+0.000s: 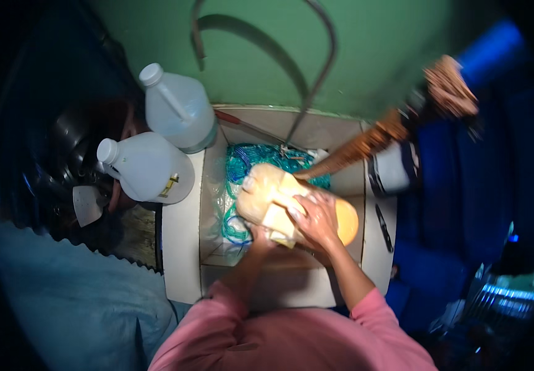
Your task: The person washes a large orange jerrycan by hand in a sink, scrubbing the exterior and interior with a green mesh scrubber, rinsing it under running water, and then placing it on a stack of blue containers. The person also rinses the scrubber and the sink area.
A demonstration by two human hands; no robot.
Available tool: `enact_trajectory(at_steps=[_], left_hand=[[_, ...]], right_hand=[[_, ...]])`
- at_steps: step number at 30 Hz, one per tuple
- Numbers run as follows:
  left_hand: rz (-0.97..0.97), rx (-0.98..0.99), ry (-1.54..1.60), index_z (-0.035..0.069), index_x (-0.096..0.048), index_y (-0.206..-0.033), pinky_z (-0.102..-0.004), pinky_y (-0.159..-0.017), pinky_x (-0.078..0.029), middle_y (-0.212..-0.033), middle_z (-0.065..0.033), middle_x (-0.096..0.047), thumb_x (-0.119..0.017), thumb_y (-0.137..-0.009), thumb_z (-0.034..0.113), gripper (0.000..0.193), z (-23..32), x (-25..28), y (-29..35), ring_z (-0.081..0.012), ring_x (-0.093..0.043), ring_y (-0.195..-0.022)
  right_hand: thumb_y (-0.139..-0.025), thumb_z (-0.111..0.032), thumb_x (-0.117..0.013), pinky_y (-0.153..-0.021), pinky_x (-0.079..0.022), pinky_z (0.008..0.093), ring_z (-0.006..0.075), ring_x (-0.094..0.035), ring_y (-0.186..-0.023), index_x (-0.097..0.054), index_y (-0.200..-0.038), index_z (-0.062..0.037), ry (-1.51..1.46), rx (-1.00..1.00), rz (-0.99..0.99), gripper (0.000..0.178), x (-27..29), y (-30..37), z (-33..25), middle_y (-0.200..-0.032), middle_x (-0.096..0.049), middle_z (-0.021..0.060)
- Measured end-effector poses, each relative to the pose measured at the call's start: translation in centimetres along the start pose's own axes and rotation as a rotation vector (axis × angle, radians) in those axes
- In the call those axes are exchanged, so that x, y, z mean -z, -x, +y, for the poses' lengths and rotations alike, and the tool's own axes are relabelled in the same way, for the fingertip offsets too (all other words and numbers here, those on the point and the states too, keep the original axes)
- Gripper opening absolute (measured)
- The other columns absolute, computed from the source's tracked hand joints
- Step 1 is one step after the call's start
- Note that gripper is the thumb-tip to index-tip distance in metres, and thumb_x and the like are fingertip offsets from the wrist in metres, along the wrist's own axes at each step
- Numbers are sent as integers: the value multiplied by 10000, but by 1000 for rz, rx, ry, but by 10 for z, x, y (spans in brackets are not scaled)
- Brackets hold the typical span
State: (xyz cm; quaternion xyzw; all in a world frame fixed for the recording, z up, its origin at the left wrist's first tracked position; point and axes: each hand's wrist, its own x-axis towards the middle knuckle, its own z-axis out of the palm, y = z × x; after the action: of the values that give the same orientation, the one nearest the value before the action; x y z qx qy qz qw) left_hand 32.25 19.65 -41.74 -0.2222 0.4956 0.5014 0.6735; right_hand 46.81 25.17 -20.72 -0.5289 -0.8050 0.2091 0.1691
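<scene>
Over a tiled sink [282, 255], my hands hold a bulky pale yellow object [261, 185] that looks like plastic; motion blur and glare hide its exact kind. At its near left side is my left hand [261, 235], its fingers curled in under the edge and partly hidden. Across the top lies my right hand [317, 217], wet-looking, with its fingers bent over the object. A rounded orange-yellow end [347, 221] shows past the right hand; I cannot tell whether it belongs to the same object. Teal netting [254, 153] lies in the sink behind and left of it.
Two translucent jugs [183, 108] [152, 167] stand on the left ledge. A blurred brown stick [356, 145] slants over the sink's right back. A dark-handled knife [383, 229] lies on the right rim. A hose [329, 46] hangs along the green wall. Blue cloth [81, 290] is at left.
</scene>
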Motion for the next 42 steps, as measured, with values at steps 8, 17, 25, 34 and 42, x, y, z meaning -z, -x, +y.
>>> enact_trajectory(at_steps=[8,17,25,34,42], left_hand=[[-542,-689,-533,14,-380,-1476,-398,-1096,-388,-1460,-131,-466,-366,-1051,493,640,-9,-77,192,-284,-476,-1307],[-625,-1674,-2189,50,-584,-844,-505,-923,-443,-864,-172,-621,-730,-665,289,333,81,-114,131,-397,-572,-938],[-666,-2007,-1721,36,-659,-881,-446,-798,-503,-844,-135,-634,-768,-635,261,350,63,-46,163,-342,-608,-847],[-434,-850,-2457,-37,-767,-860,-483,-752,-537,-839,-260,-723,-546,-724,847,921,53,-74,210,-372,-718,-830],[-459,-1133,-2215,-18,-749,-736,-466,-618,-551,-666,-220,-683,-566,-808,770,812,37,-55,242,-366,-694,-635]], right_hand=[[-877,-150,-673,-1182,-318,514,430,-408,-1404,-644,-1335,-121,-343,252,-82,460,30,79,15,-1479,-485,218],[-844,-338,-634,-947,-458,485,360,-540,-1169,-594,-1223,17,266,-12,52,522,45,48,21,-1238,-616,191],[-868,-251,-607,-878,-490,466,331,-618,-1067,-724,-983,-88,125,140,-180,231,9,31,0,-1025,-678,146],[-886,-288,-600,-996,-497,456,355,-614,-1164,-684,-1205,-77,-25,56,-150,392,29,44,23,-1223,-671,166],[-969,-373,-585,-1052,-473,387,308,-588,-1250,-589,-1367,-32,63,203,-413,524,67,38,36,-1368,-609,177]])
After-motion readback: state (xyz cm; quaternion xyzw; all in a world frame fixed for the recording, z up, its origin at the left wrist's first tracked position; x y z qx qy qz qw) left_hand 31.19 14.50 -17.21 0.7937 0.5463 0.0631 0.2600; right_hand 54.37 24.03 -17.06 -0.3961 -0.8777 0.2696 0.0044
